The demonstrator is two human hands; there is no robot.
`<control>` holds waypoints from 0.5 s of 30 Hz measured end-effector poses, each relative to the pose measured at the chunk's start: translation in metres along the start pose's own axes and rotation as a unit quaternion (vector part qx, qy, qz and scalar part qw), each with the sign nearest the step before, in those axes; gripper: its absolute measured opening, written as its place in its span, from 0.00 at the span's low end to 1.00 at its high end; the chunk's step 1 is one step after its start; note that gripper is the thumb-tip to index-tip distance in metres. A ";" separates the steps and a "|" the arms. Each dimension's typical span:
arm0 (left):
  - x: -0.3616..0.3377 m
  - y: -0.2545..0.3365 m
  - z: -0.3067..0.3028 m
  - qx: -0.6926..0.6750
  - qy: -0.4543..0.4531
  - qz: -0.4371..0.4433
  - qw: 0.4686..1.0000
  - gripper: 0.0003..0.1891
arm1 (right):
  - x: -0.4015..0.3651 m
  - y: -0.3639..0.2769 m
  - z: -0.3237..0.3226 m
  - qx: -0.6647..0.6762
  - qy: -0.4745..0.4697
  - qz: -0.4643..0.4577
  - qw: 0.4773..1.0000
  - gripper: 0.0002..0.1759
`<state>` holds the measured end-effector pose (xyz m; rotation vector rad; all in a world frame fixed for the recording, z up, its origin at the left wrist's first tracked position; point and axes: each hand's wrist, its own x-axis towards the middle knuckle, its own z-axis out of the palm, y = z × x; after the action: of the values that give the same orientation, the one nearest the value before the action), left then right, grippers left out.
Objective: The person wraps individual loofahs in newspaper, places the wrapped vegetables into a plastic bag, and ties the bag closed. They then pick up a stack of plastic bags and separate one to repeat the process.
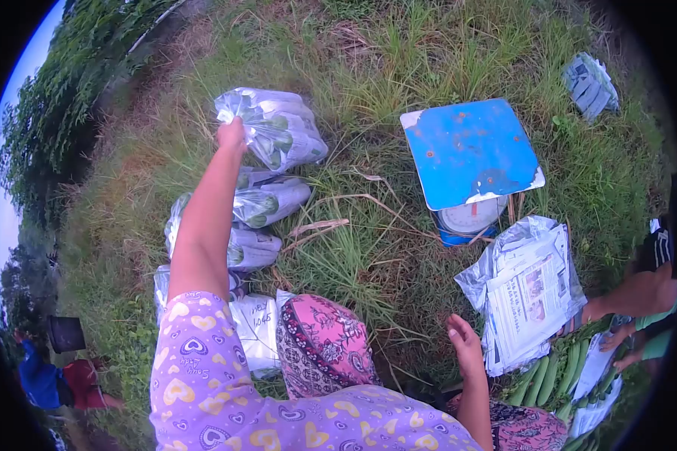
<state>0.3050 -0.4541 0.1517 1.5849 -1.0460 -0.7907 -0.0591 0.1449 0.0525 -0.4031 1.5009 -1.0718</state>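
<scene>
- Clear plastic bag, packed with green vegetables, was found at the far end of a row of similar bags on the grass.
- Its long axis was laid slantwise, from upper left to lower right in the view.
- Its left edge was gripped by the closed left hand, the arm being stretched out.
- The right hand was held loosely open and empty, near a newspaper stack.
- A blue scale was set well apart, to the right.
</scene>
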 end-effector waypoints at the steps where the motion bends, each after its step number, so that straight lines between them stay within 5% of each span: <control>1: 0.002 -0.014 -0.001 0.069 0.004 -0.012 0.998 0.21 | -0.003 -0.003 -0.002 -0.010 0.004 0.011 1.000 0.28; 3: 0.039 -0.066 -0.011 0.171 0.007 -0.031 0.985 0.24 | -0.010 -0.004 -0.011 -0.028 0.014 0.025 0.999 0.29; 5: 0.068 -0.119 -0.017 0.092 0.069 -0.037 0.993 0.26 | -0.019 -0.001 -0.025 -0.047 0.030 0.030 0.998 0.30; 6: 0.151 -0.181 -0.047 -0.016 0.021 -0.043 0.999 0.16 | -0.023 -0.002 -0.029 -0.053 0.048 0.033 0.997 0.30; 7: 0.087 -0.135 -0.021 0.093 0.039 -0.070 0.992 0.26 | -0.024 -0.010 -0.031 -0.055 0.052 0.035 0.997 0.29; 8: 0.083 -0.125 -0.017 0.092 0.019 -0.082 0.992 0.24 | -0.024 -0.013 -0.030 -0.051 0.069 0.045 0.995 0.28; 9: 0.110 -0.140 -0.017 -0.016 -0.003 -0.088 0.996 0.22 | -0.023 -0.017 -0.027 -0.046 0.086 0.050 0.994 0.27; 12: 0.128 -0.134 -0.017 0.066 -0.020 -0.155 0.985 0.15 | -0.021 -0.038 -0.015 -0.185 0.068 -0.025 0.980 0.26; 14: 0.144 -0.139 -0.022 0.152 -0.050 -0.136 0.978 0.18 | -0.033 -0.060 -0.011 -0.269 0.040 -0.085 0.959 0.27; 15: 0.162 -0.148 -0.031 0.064 -0.100 -0.154 0.981 0.22 | -0.044 -0.074 -0.009 -0.286 0.026 -0.094 0.953 0.28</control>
<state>0.4328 -0.5769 0.0187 1.8336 -1.0203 -1.1305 -0.0798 0.1433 0.1363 -0.9414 1.8404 -0.7766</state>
